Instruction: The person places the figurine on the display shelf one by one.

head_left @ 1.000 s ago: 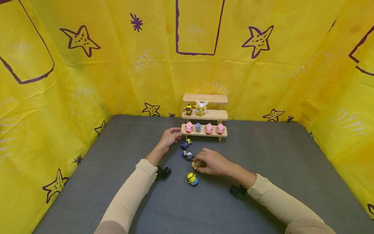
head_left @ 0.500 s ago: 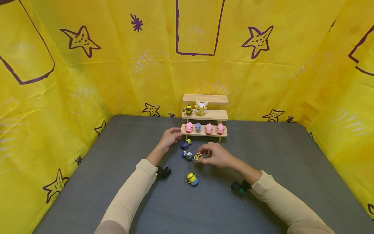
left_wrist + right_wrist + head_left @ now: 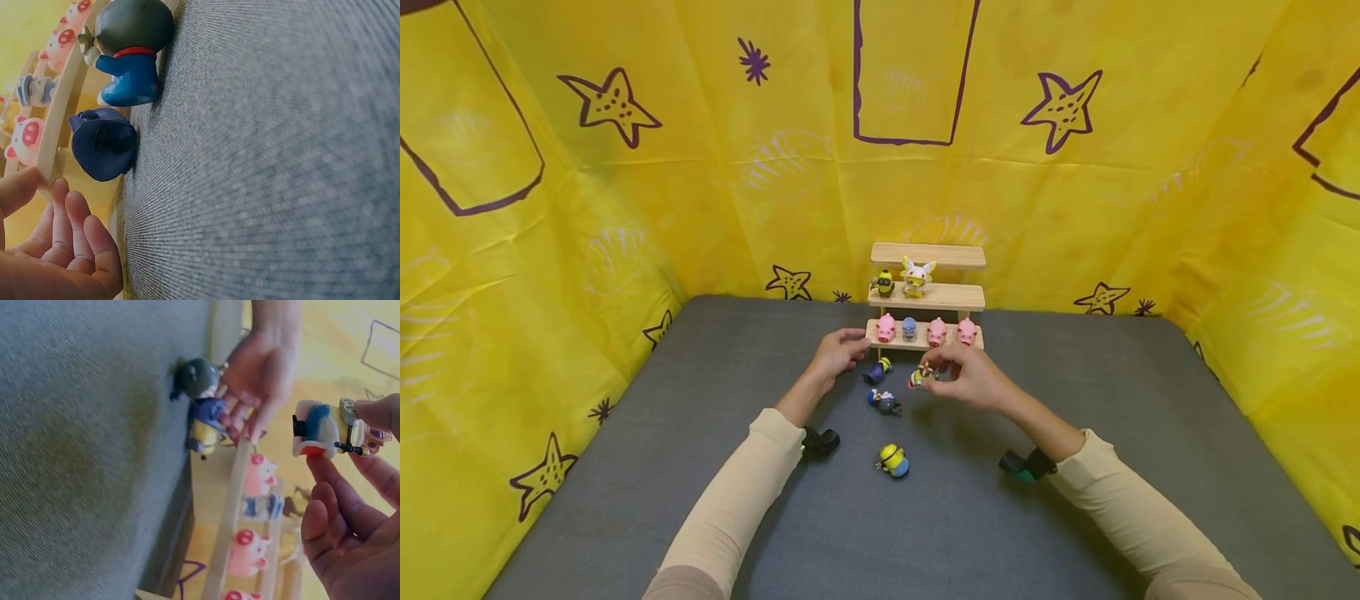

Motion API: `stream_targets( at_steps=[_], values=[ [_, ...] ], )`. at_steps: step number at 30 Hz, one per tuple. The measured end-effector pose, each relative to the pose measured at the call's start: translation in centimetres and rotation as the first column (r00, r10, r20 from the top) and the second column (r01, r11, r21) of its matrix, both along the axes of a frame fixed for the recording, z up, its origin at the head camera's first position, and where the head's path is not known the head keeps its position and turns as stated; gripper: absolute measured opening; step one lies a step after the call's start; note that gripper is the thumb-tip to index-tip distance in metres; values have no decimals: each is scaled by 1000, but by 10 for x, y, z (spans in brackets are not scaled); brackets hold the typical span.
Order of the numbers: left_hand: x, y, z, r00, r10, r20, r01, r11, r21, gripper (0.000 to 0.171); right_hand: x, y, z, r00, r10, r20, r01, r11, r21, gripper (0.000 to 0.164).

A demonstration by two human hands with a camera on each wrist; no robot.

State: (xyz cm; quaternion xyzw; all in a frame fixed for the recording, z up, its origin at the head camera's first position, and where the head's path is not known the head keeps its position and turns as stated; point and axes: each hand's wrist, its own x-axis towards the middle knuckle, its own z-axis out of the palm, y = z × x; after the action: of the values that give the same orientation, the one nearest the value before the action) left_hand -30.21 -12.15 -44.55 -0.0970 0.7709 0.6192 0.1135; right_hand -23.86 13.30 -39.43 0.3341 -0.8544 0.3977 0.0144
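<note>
Left hand: the left hand (image 3: 835,354), near the middle of the head view, seems to pinch the left end of the three-step wooden stand (image 3: 928,255), maybe to keep it steady.
Right hand: the right hand (image 3: 973,377), just right of the middle, pinches a small Minion toy (image 3: 920,377) between thumb and finger.
Held Minion: it is up in the air in front of the stand, gripped near its top, so its bottom looks free.
Bottom step: three pink pigs (image 3: 886,328) and one blue toy (image 3: 909,328) sit in a row, faces forward, likely so they show.
Grey table: a purple-blue toy (image 3: 877,371), a grey-headed toy (image 3: 886,403) and a yellow-and-blue Minion (image 3: 893,460) lie loose below the stand.
</note>
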Motion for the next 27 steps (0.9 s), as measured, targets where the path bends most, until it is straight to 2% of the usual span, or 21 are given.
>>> stream_targets(
  at_steps=[13,21,27],
  values=[
    [1,0,2,1000,-6,-6,6,1000,2,40,-16,15,22,995,-99,-4,99,995,-11,26],
    [1,0,2,1000,2,-3,-2,1000,7,40,-27,22,30,992,-127,12,127,992,-20,29],
    [0,0,1,1000,3,3,-3,1000,-2,40,-37,26,35,984,-168,63,170,985,-20,31]
  ],
)
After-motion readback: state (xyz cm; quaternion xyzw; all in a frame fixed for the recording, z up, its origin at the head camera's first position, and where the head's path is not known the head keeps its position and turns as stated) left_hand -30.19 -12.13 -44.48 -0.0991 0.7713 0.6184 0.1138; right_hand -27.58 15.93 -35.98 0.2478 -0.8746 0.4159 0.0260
